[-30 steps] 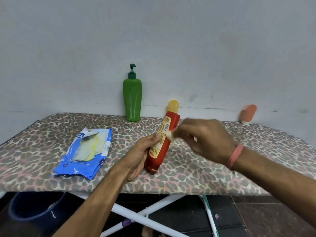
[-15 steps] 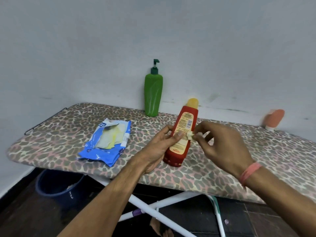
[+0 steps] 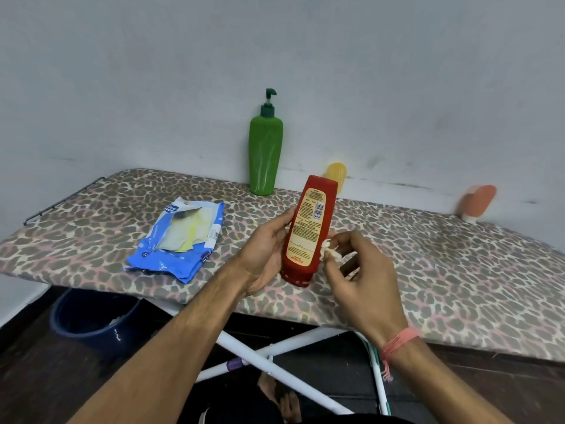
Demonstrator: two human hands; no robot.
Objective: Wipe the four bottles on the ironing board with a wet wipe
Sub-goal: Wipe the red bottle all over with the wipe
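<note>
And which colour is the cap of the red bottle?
Yellow cap, seen in the head view.

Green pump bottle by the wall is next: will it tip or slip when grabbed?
The green bottle stands tall on a narrow base, so a push up high could tip it. Its glossy surface may be slippery. The padded board probably adds wobble.

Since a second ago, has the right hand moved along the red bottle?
Yes. The right hand with the wipe moved down the red bottle's label, toward its base.

The left hand holds the red bottle tilted on the ironing board; the right hand presses a wet wipe against its lower side.
</note>
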